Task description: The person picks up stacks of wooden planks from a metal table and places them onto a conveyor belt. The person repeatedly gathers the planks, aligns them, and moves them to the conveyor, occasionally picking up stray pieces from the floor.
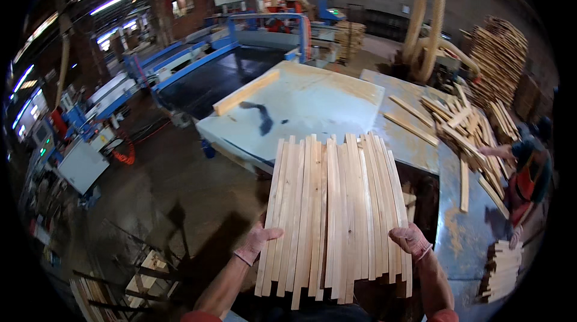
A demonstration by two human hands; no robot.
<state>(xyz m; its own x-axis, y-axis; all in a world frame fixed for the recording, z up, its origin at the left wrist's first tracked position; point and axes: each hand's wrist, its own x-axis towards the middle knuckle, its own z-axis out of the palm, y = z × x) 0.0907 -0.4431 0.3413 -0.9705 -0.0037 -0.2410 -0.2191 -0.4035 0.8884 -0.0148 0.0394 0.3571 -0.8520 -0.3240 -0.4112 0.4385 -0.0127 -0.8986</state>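
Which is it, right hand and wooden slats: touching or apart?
Touching: in the head view, the right hand grips the right edge of the wooden slats, thumb on top.

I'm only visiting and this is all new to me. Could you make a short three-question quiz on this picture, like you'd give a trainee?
1. True or false: only the right hand touches the row of wooden strips.

2. Which of these lies on the pale table beyond the strips?
A) a red bucket
B) a wooden bar
C) a hand saw

3. Fill in: both hands wear pinkish ____.

Key:
1. False; the left hand holds the opposite side.
2. B, along the table's left edge.
3. gloves
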